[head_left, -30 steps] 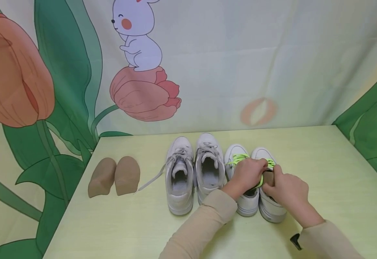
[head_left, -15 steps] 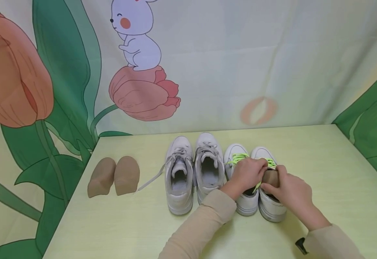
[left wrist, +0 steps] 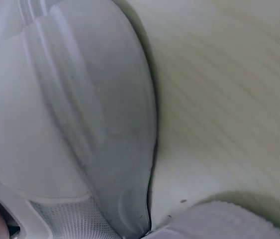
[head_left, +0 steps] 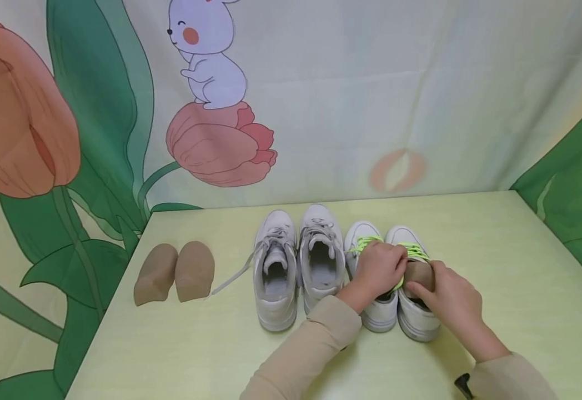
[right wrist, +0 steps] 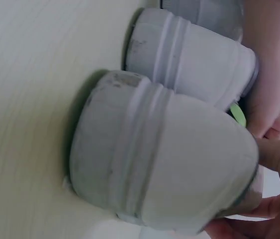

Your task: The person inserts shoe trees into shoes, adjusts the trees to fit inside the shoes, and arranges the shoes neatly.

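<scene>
A pair of white sneakers with neon green laces stands at the right of the table. Into the opening of the right sneaker fits a brown toe-shaped shoe insert, partly inside. My right hand holds this insert between thumb and fingers; in the right wrist view its fingers are at the shoe's collar. My left hand reaches across the left sneaker and grips the right sneaker by its tongue and lace area, fingertips partly hidden. A loose green lace end hangs below it.
Left of these stands another pair of white sneakers with grey laces, a left shoe and a right shoe. One grey lace trails across the table. Two more brown inserts lie at the left. A printed curtain hangs behind.
My right hand has shifted slightly right and its thumb and fingers have spread apart around the insert, showing more of it. My left hand stays nearly still.
</scene>
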### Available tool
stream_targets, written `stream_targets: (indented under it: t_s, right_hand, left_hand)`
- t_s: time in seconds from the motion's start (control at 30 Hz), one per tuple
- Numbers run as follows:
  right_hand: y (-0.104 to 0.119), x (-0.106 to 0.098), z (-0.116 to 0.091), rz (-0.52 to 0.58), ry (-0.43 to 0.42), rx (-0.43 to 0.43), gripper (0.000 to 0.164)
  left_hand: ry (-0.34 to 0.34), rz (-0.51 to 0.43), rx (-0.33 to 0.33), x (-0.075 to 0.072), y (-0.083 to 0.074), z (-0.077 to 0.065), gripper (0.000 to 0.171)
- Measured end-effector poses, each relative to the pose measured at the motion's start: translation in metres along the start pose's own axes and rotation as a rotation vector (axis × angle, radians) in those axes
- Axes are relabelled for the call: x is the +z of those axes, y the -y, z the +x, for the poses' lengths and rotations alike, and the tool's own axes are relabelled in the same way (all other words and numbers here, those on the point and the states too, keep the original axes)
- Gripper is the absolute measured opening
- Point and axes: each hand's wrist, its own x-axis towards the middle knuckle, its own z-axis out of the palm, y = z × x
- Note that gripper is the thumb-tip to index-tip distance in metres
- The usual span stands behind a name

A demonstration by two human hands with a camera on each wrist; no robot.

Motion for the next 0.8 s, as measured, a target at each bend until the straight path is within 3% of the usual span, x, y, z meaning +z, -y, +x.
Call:
stream_targets:
  t_s: [0.17,0.47,0.67,0.8]
  right_hand:
    - [0.002,0.009,0.002,0.025,-0.089,-0.053,0.053]
    - [0.001,0.021,0.003,0.038,-0.120,-0.058,0.055]
    - [0.001,0.012,0.007,0.059,-0.041,-0.049,0.057]
    - [-0.003,0.004,0.010,0.041,0.009,-0.035,0.070]
  left_hand:
    - [0.032,0.029,0.012,-0.003,0.000,0.001,0.010]
    - [0.066,0.020,0.020,-0.005,0.001,-0.002,0.007]
    - [0.070,0.003,0.021,-0.006,0.003,-0.002,0.007]
    - [0.083,-0.026,0.017,-0.007,0.004,-0.002,0.008]
